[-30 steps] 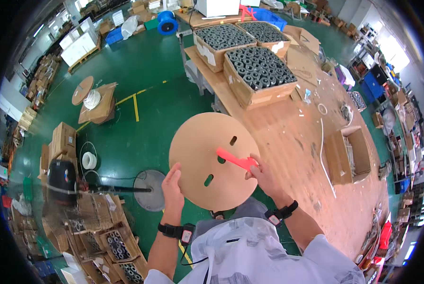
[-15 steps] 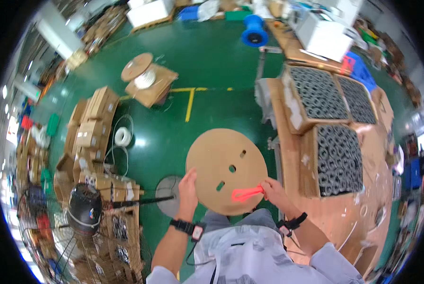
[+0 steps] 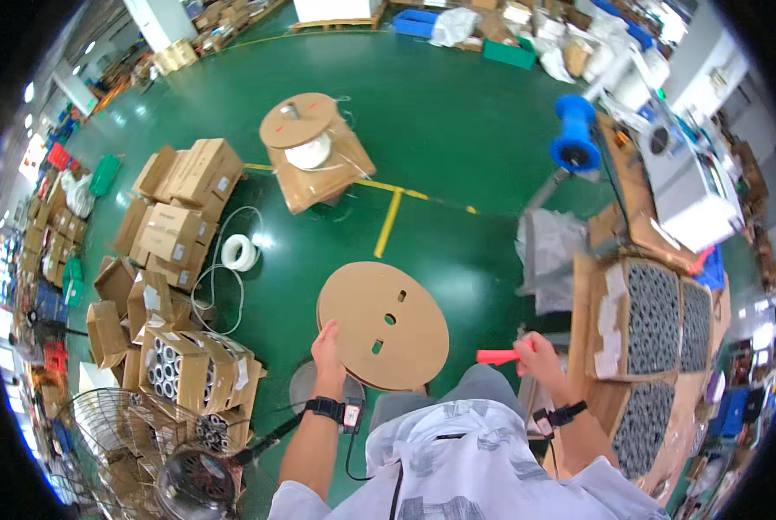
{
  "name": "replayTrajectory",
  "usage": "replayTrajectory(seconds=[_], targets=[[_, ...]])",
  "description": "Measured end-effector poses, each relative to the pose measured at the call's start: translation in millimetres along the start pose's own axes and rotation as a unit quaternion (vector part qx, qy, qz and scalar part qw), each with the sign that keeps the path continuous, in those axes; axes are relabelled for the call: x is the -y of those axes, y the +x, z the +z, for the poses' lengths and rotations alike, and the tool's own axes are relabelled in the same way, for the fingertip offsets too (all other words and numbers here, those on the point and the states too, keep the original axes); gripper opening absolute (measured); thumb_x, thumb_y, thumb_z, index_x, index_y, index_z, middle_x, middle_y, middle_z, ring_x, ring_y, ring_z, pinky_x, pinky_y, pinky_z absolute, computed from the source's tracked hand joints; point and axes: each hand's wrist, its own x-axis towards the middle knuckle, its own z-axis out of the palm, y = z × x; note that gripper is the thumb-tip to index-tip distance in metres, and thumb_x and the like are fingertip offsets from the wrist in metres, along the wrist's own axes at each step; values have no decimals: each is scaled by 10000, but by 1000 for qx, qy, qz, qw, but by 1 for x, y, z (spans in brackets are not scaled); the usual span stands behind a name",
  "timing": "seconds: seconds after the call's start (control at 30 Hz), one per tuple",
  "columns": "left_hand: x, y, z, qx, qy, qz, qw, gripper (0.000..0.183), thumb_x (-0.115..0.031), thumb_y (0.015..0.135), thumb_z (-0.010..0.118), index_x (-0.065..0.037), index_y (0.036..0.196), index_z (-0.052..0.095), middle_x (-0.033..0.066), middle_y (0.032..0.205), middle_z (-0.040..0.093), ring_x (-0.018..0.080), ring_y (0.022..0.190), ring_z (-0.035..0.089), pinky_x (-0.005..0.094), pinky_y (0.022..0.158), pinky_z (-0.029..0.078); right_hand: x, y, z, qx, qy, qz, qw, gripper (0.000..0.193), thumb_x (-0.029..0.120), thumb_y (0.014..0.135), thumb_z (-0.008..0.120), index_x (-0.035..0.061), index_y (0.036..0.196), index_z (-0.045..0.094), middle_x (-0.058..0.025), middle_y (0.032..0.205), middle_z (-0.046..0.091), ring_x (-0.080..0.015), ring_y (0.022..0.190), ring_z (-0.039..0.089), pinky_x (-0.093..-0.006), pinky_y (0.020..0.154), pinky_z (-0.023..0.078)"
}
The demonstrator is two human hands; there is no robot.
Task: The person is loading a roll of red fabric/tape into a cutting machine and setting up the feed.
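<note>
A round, flat cardboard disc (image 3: 423, 351) with a centre hole and two slots is tilted in front of my body. My left hand (image 3: 328, 351) is closed on its left edge, the thumb over the upper face. Off to the right of the disc and apart from it, my right hand (image 3: 537, 358) is closed around a bright red, narrow tool (image 3: 496, 356). Its end points left. The rest of it is hidden in my fist, and its exact kind does not show.
Right of me stands a table with cartons of grey ring-shaped parts (image 3: 652, 321). A black fan (image 3: 197, 481) and cartons (image 3: 176, 234) are at left. Ahead are a wooden-flanged reel (image 3: 299, 121), a white coil (image 3: 239, 252) and a blue spool (image 3: 574, 134).
My right hand has moved right, off the disc, carrying the red tool. My left hand keeps the disc, which now sits farther left in view. The surroundings have shifted in view.
</note>
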Motion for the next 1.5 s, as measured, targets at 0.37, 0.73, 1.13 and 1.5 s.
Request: replayTrajectory(seconds=[0.37,0.73,1.13,1.5], targets=[[-82,143,-16,-153,-95,34,983,352,-84,879,619,62,1196,576,129,1119,644,202,960,639,305,835,526,67,240,39,95,-30,4,995,300,225,946,487,-16,792,580,-51,628,570,-118,493,542,-264,460,449],[-166,216,-37,-286,-181,89,937,338,-132,885,607,40,1175,588,98,1154,625,227,1014,612,356,881,507,273,447,153,169,-146,-74,972,293,256,910,595,30,729,549,-37,629,578,-122,531,582,-251,464,481],[-281,441,-113,-313,-289,60,903,359,-161,882,590,7,1196,547,114,1159,613,285,1055,589,423,927,488,343,549,271,188,8,62,980,136,109,891,579,16,983,544,-149,942,657,-214,782,674,-317,605,573],[-461,760,-212,-235,-268,104,929,441,-328,971,400,-56,1313,459,123,1305,501,304,1183,493,453,1044,379,444,582,416,254,-108,76,958,235,105,948,444,-9,1115,564,-53,775,602,-131,683,579,-281,644,494]])
